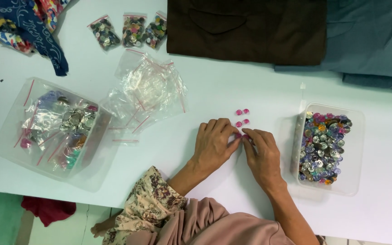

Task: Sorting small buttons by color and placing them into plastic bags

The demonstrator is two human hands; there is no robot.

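Several small pink buttons (pixel 242 116) lie in a short double row on the white table (pixel 232 86). My left hand (pixel 214 144) and my right hand (pixel 263 156) rest side by side just below them. Their fingertips meet at the nearest pair of pink buttons (pixel 242 135) and touch them. To the right of my right hand stands a clear plastic tub (pixel 355 149) full of mixed coloured buttons (pixel 323 147). Whether either hand pinches a button is hidden by the fingers.
A clear tub (pixel 10 136) with bagged buttons sits at the left. Empty zip bags (pixel 148 93) lie heaped beside it. Three filled button bags (pixel 130 31) lie at the back. Folded brown cloth (pixel 246 29), teal cloth (pixel 368 41) and patterned fabric (pixel 23 22) line the far edge.
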